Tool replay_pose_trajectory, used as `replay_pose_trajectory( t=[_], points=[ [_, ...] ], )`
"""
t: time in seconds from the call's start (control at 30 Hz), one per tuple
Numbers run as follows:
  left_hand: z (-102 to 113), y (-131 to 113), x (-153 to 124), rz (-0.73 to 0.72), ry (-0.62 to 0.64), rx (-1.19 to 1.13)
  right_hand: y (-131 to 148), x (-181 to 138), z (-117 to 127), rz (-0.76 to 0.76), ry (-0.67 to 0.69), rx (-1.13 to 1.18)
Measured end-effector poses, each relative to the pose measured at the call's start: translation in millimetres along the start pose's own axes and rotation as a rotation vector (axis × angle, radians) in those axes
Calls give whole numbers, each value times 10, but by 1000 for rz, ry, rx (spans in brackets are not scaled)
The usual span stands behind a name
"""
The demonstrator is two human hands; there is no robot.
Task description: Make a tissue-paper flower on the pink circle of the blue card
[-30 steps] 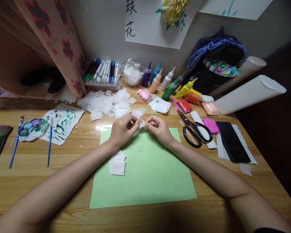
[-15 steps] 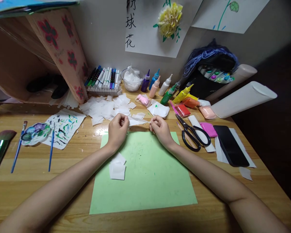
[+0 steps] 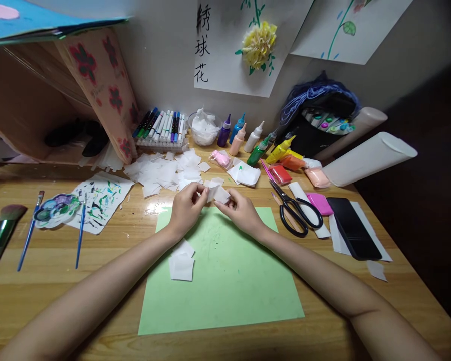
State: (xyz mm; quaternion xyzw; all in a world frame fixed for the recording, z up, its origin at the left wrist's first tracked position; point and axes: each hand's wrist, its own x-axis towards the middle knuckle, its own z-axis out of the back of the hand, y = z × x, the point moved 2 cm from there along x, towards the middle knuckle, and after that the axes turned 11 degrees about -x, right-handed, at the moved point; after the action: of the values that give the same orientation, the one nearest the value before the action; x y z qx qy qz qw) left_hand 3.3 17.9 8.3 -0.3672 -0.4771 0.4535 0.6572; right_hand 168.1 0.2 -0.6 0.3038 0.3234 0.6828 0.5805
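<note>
Both my hands meet over the far edge of a light green paper sheet on the wooden desk. My left hand and my right hand each pinch the same small white tissue piece, fingers closed on it. Two more white tissue squares lie on the green sheet beside my left forearm. A loose pile of white tissue squares spreads just beyond my hands.
Black scissors and a dark phone lie to the right. Paint bottles, a marker rack and a bowl of tissue line the wall. Left are a palette, blue brushes and a spattered paper.
My hands, which had drawn apart stretching the tissue into a strip, have come back together, and the tissue now bunches between them. The view has tilted up slightly.
</note>
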Motion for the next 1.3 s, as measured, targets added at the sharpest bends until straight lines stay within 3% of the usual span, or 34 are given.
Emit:
replay_pose_trajectory(
  t=[0.13,0.3,0.37,0.43,0.53,0.7,0.8,0.97,1.13,1.3],
  points=[
    [6,-4,-6,27,-16,17,-36,46,16,13,-40,81],
    [68,117,33,148,-175,-78,-157,160,48,-56,-84,234],
    [87,150,51,165,-227,-88,-171,156,45,-53,-128,175],
    [88,139,61,142,-224,-74,-146,114,52,-12,-254,58],
    [70,45,35,21,-191,16,-28,16,63,131,-396,-130],
    [-4,-121,-100,-307,-80,246,159,-71,-1,356,-45,-187],
    [-39,-146,-151,-443,14,308,163,-72,-4,346,-30,-116],
    [-47,-115,-138,-456,99,291,34,-26,-21,241,-13,113],
    [-39,-91,-141,-477,53,344,-58,6,-52,123,61,227],
    [-49,-98,-153,-471,10,426,-22,-1,-45,141,115,230]
  ],
)
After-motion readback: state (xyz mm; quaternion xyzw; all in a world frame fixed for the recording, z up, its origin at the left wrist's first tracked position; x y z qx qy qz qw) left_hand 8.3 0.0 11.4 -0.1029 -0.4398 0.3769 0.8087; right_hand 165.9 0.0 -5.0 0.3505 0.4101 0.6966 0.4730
